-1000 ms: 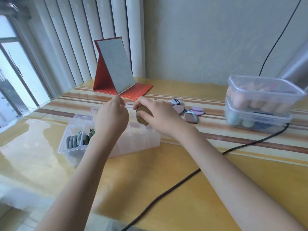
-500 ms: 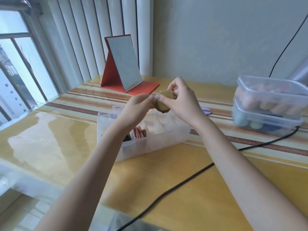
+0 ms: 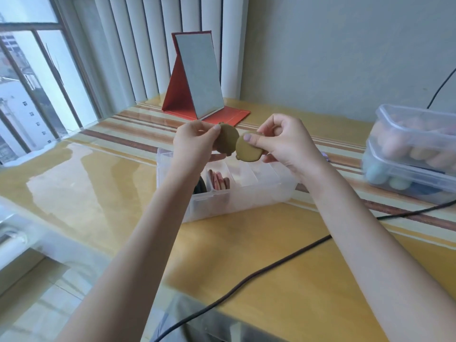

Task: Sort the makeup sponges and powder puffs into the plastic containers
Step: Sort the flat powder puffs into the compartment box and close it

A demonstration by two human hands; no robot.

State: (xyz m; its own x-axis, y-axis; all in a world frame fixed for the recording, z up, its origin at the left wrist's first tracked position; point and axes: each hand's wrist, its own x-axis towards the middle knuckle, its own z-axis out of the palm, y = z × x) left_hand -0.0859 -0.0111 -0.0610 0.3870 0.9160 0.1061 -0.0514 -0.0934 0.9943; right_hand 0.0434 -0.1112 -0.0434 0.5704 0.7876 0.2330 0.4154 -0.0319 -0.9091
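Observation:
Two flat olive-brown powder puffs are held up above a clear divided organizer box [image 3: 246,196]. My left hand [image 3: 195,141] pinches one olive puff [image 3: 227,140]; my right hand [image 3: 283,141] pinches the other olive puff [image 3: 248,151], whose edge overlaps the first. In the box, one compartment holds upright pink puffs [image 3: 219,182] and a dark item shows in the compartment to their left. The compartments on the right look empty. At the right, two stacked clear tubs [image 3: 414,134] hold rounded makeup sponges in peach and pale green.
A red folding stand mirror [image 3: 197,77] stands at the back of the table. A black cable [image 3: 259,272] runs across the yellow tabletop from front centre to the right. Vertical blinds and a window are at the left; the table's left edge drops off.
Both hands have lifted from the box. What looked like one olive puff held between them is now two, one in each hand. The view has shifted left and closer.

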